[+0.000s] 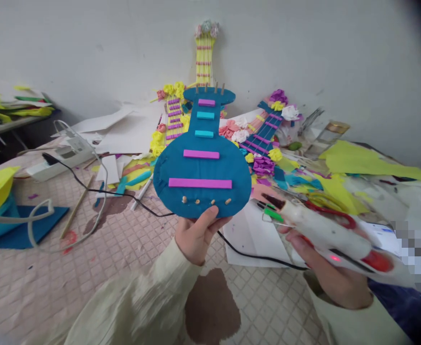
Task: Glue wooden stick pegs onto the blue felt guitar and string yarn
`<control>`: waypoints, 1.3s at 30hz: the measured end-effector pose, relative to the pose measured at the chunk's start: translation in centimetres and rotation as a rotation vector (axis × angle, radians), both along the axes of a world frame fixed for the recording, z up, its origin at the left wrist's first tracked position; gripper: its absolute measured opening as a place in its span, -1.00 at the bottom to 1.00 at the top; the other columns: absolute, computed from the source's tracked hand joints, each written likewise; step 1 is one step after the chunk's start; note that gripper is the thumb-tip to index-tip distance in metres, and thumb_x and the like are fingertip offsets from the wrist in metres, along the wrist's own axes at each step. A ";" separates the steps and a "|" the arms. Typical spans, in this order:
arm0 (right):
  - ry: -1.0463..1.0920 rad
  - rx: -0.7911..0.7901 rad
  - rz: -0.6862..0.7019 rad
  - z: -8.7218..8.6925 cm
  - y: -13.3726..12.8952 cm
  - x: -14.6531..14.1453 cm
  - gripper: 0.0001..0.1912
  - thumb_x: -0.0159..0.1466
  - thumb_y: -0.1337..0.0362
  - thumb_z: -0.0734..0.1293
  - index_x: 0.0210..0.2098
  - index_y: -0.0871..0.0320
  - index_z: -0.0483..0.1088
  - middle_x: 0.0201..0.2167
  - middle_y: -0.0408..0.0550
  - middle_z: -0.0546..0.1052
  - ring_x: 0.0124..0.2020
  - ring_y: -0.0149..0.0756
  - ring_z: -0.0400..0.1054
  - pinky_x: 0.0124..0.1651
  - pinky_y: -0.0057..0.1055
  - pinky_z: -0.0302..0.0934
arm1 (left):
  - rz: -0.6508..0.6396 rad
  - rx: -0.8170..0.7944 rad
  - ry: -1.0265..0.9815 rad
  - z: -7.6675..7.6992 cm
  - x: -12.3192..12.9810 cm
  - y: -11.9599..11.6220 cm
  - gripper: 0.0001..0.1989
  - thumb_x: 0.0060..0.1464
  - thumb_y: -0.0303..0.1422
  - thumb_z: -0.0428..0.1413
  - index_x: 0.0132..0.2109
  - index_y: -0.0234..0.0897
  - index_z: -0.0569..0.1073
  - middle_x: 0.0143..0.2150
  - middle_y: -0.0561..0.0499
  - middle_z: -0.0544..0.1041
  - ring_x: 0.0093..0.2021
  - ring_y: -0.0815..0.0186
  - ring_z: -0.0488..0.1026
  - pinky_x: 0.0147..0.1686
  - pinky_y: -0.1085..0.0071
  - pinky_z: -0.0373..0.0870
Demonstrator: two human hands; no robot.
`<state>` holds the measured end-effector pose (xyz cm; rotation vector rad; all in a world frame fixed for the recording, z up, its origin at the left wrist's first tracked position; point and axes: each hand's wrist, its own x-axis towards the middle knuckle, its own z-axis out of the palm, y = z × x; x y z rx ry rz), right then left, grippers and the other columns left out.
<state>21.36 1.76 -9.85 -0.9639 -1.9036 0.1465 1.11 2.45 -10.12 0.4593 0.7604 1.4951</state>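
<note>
A flat blue paper guitar [203,167] stands upright in front of me, held at its bottom edge by my left hand [198,237], thumb on the front. Purple and light blue bars cross its neck and body. Several small pegs stick out near the bottom, and several thin sticks rise from the head. On the right, my right hand [330,273] is wrapped round a white glue gun [325,230] with a red rear part and a glowing red light. The gun's dark nozzle points left toward the guitar, apart from it.
Decorated paper guitars [264,132] lean behind, one yellow guitar [203,62] against the wall. A white power strip [61,163] with cables lies left. Red-handled scissors [332,213], a glass jar [330,136], paper scraps and yellow sheets [375,160] are at right.
</note>
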 end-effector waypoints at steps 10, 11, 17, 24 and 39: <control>-0.174 0.192 0.147 -0.6 -0.1 -0.6 -0.76 -0.03 0.42 0.34 -0.35 0.12 0.31 -0.42 -0.05 0.42 -0.37 -0.18 0.30 -0.32 -0.18 0.21 | 0.041 0.108 0.086 -0.3 0.2 -0.5 -0.31 -0.13 -0.45 0.19 0.14 -0.02 0.13 -0.03 -0.03 0.46 -0.12 0.12 0.45 -0.15 0.11 0.43; -0.172 0.205 0.150 -0.7 0.0 -0.6 -0.77 -0.04 0.41 0.34 -0.36 0.13 0.31 -0.43 -0.06 0.43 -0.38 -0.18 0.30 -0.33 -0.18 0.21 | 0.031 0.102 0.081 -0.3 0.3 -0.5 -0.32 -0.12 -0.45 0.19 0.14 -0.01 0.13 -0.03 -0.02 0.46 -0.11 0.12 0.45 -0.15 0.11 0.43; -0.153 0.239 0.151 -0.7 -0.1 -0.8 -0.74 -0.05 0.42 0.35 -0.35 0.14 0.31 -0.46 -0.05 0.42 -0.40 -0.17 0.30 -0.33 -0.14 0.20 | 0.033 0.063 0.062 -0.3 0.3 -0.4 -0.33 -0.12 -0.42 0.19 0.14 -0.02 0.14 -0.02 -0.02 0.45 -0.05 0.12 0.42 -0.07 0.10 0.37; -0.181 0.205 0.097 -1.0 -0.5 -0.7 -0.75 -0.06 0.44 0.34 -0.35 0.14 0.31 -0.45 -0.05 0.43 -0.41 -0.18 0.30 -0.32 -0.15 0.18 | 0.083 0.130 0.094 -0.6 0.3 -0.3 -0.34 -0.10 -0.43 0.18 0.15 -0.04 0.14 -0.01 -0.03 0.45 -0.01 0.11 0.38 -0.08 0.13 0.40; -0.258 0.123 0.084 -1.3 -1.0 -0.6 -0.80 0.02 0.45 0.26 -0.35 0.09 0.27 -0.43 -0.05 0.43 -0.41 -0.19 0.29 -0.27 -0.13 0.13 | 0.193 0.150 0.215 -1.1 0.7 -1.0 -0.32 -0.08 -0.43 0.17 0.17 -0.01 0.11 0.07 0.02 0.38 0.07 0.14 0.31 0.05 0.19 0.27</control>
